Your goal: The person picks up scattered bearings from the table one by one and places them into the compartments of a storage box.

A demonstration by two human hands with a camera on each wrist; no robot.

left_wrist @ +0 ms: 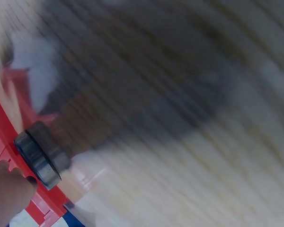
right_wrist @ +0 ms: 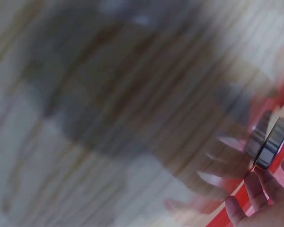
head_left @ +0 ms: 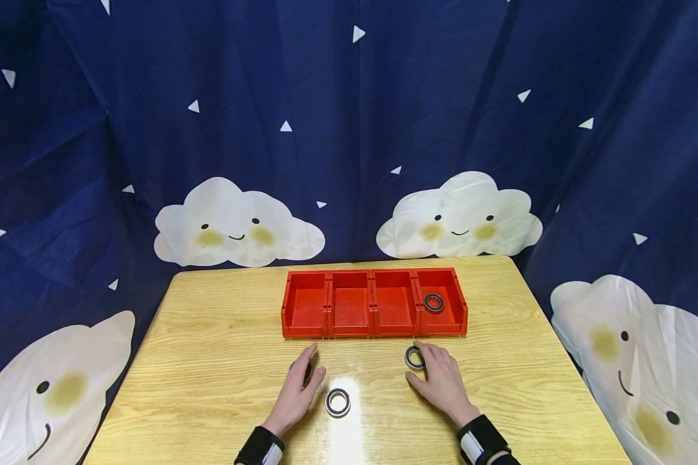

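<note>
My left hand [head_left: 295, 395] is over the table, thumb apart from the fingers, around a black-sealed ball bearing [head_left: 308, 372] that it partly hides. In the left wrist view that bearing [left_wrist: 36, 161] lies right beside the fingertips. My right hand [head_left: 440, 381] reaches over another ball bearing [head_left: 413, 357], with the fingers loosely extended and the thumb apart. The right wrist view shows this bearing [right_wrist: 273, 143] right at the fingertips. A third bearing [head_left: 338, 403] lies flat on the table between the hands.
A row of red bins [head_left: 349, 329] stands at the back of the wooden table [head_left: 221, 323]. Its rightmost compartment holds another bearing [head_left: 433, 303]. A dark blue curtain [head_left: 349, 129] with clouds hangs behind and beside the table.
</note>
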